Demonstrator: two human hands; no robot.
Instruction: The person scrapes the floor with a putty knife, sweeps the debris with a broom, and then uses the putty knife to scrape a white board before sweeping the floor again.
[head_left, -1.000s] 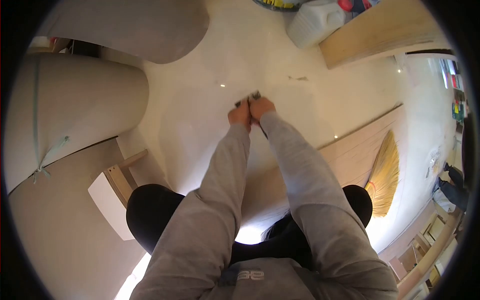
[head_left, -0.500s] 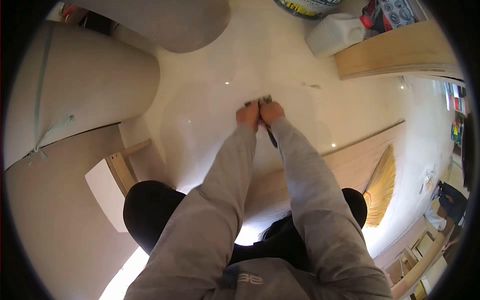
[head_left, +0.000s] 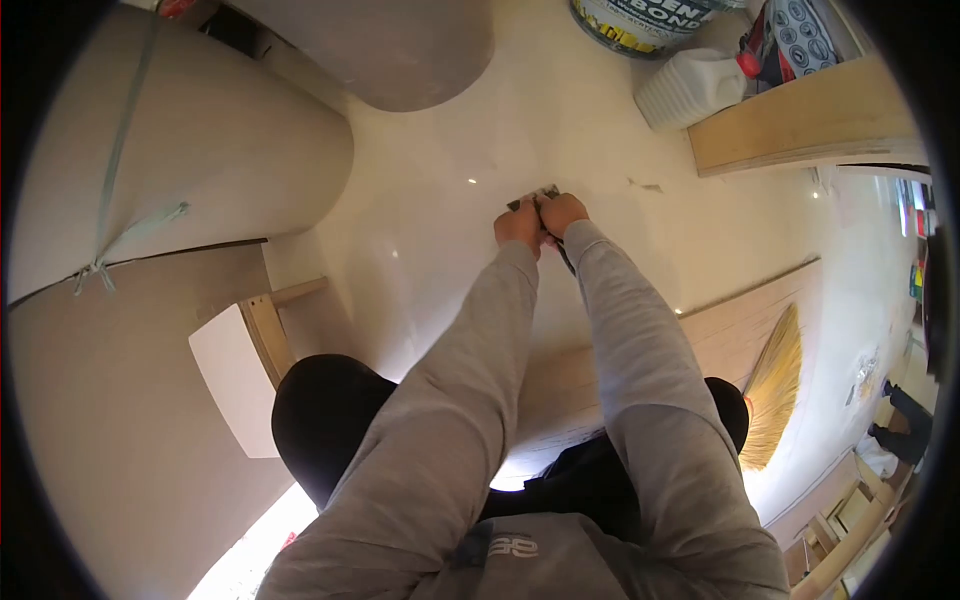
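I have both hands out in front, arms stretched over a pale glossy surface (head_left: 430,225). The left hand (head_left: 517,226) and the right hand (head_left: 563,212) are side by side, thumbs close together, each curled closed around one small dark tool (head_left: 548,192). Its edge shows just beyond the knuckles, running across both fists; I cannot tell from here whether that edge touches the surface. A dark strip (head_left: 567,259) hangs below the right hand (maybe part of the same tool, but the wrist hides the join).

To my left lies a big rolled sheet (head_left: 220,150) tied with pale string (head_left: 122,150), with another roll (head_left: 410,55) beyond it. Ahead and to the right, a white jug (head_left: 692,92) with a red cap is just beside a wooden board (head_left: 800,118), near a lettered bucket (head_left: 650,25). A straw broom (head_left: 775,405) is on my right, partly over a pinkish panel (head_left: 735,300).
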